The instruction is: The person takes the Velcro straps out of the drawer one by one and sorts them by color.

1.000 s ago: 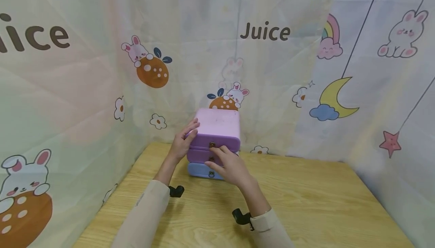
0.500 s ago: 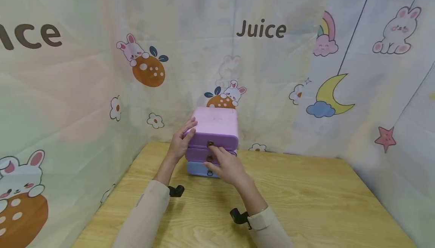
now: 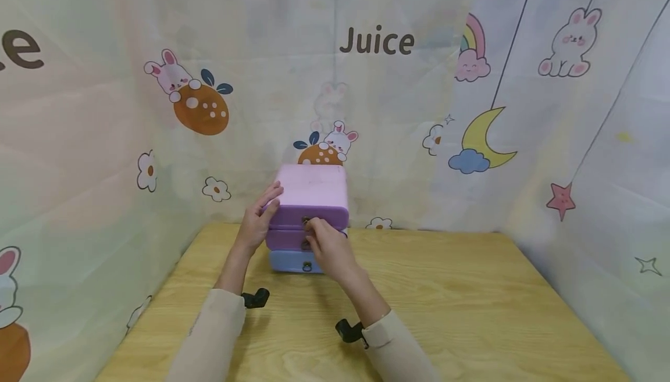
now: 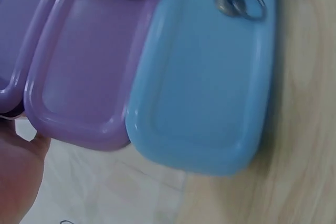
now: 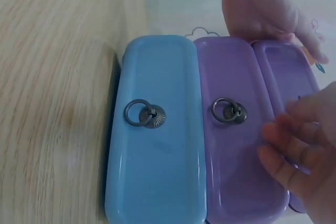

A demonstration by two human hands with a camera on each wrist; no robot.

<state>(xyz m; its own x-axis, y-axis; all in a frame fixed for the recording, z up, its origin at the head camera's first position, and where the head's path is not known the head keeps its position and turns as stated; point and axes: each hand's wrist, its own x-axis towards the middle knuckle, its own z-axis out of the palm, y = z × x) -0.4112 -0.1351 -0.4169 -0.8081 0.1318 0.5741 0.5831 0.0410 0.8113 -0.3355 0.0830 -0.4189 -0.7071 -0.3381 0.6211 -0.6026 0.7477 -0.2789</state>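
Note:
A small drawer cabinet (image 3: 313, 184) with a pink top stands at the back of the table. It has a purple top drawer (image 3: 288, 218), a purple middle drawer (image 3: 282, 239) and a blue bottom drawer (image 3: 288, 260). My left hand (image 3: 255, 225) rests against the cabinet's upper left side, fingers along the top edge. At the top drawer's front, my right hand (image 3: 331, 248) pinches the small metal ring pull (image 3: 306, 220), mostly covered by the fingertips. The middle ring pull (image 5: 229, 110) and bottom ring pull (image 5: 145, 114) hang free in the right wrist view. All drawers look closed.
The wooden table (image 3: 445, 295) extends to the right and front of the cabinet. Printed cloth walls (image 3: 387, 109) enclose the back and both sides, the rear one close behind the cabinet. Black camera mounts (image 3: 348, 331) stick out from both wrists.
The head view has turned right, so everything appears further left. My right fingers have curled in and come together at the top ring pull. The left hand keeps its place on the cabinet.

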